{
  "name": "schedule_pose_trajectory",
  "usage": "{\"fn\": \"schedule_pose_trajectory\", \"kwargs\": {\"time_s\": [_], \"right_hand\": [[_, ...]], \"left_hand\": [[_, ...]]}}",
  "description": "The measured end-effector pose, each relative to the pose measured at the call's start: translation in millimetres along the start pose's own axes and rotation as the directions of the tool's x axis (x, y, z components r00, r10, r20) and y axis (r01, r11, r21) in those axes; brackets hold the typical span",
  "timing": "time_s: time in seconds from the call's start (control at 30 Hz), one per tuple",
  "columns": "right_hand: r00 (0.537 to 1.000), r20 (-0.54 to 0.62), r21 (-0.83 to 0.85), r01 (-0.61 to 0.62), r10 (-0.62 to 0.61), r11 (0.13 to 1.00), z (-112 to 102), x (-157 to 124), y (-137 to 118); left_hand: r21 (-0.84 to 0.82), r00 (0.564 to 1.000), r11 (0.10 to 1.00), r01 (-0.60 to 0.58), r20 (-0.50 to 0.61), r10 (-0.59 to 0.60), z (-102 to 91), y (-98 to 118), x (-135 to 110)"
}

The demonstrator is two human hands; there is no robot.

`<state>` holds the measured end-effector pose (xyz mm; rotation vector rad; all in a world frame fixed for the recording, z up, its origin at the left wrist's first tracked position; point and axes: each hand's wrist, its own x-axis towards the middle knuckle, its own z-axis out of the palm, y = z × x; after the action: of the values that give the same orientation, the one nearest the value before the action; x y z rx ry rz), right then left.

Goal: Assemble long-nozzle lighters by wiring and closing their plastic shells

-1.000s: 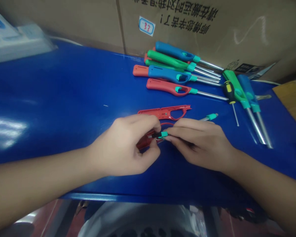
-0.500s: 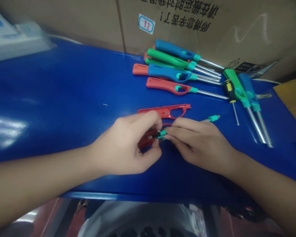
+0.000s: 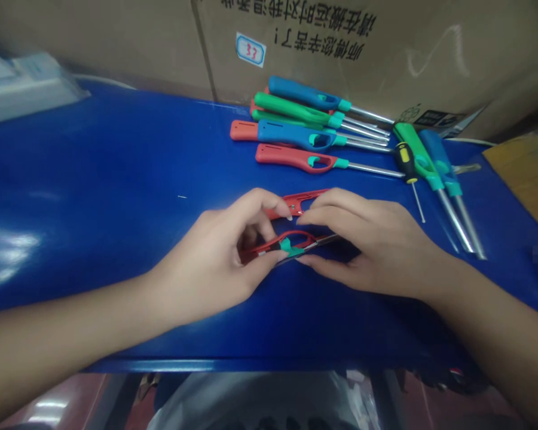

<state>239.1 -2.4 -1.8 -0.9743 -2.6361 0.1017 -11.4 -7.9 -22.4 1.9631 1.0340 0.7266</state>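
Observation:
My left hand (image 3: 226,257) grips an opened red lighter shell (image 3: 255,249), its thumb against the teal trigger (image 3: 286,246) set in the shell. A dark part shows beside the trigger. My right hand (image 3: 372,245) curves around the front end, thumb and fingers apart. Its thumb tip is close to the trigger; whether it touches is unclear. A thin metal rod (image 3: 325,240) runs from the shell under the right fingers. Just behind lies the other red shell half (image 3: 302,203), partly covered by both hands.
Several assembled long-necked lighters (image 3: 296,156) lie at the back of the blue table (image 3: 116,179). A black-and-yellow screwdriver (image 3: 404,161) rests by their tips. Behind stands a cardboard box (image 3: 161,48); a white object (image 3: 36,83) sits at the far left.
My right fingers have let go of the teal part and spread apart. The trigger now sits in the shell under my left thumb. The view has shifted slightly.

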Motion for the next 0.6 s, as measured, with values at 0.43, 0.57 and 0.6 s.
{"fn": "schedule_pose_trajectory", "kwargs": {"time_s": [0.43, 0.57, 0.6], "right_hand": [[0.989, 0.137, -0.170, 0.083, -0.059, 0.982, 1.2, -1.7, 1.9], [0.986, 0.164, -0.189, 0.065, -0.034, 0.980, -0.8, -2.7, 2.9], [0.985, 0.167, -0.191, 0.066, -0.034, 0.979, -0.8, -3.0, 2.9]], "left_hand": [[-0.027, 1.000, 1.000, 0.001, 0.005, -0.001, -2.3, -4.2, 1.8], [-0.041, 0.998, 0.998, 0.046, 0.034, -0.044, -5.8, -3.6, 5.2], [-0.049, 0.997, 0.996, 0.068, 0.042, -0.066, -6.4, -2.9, 6.2]]}}
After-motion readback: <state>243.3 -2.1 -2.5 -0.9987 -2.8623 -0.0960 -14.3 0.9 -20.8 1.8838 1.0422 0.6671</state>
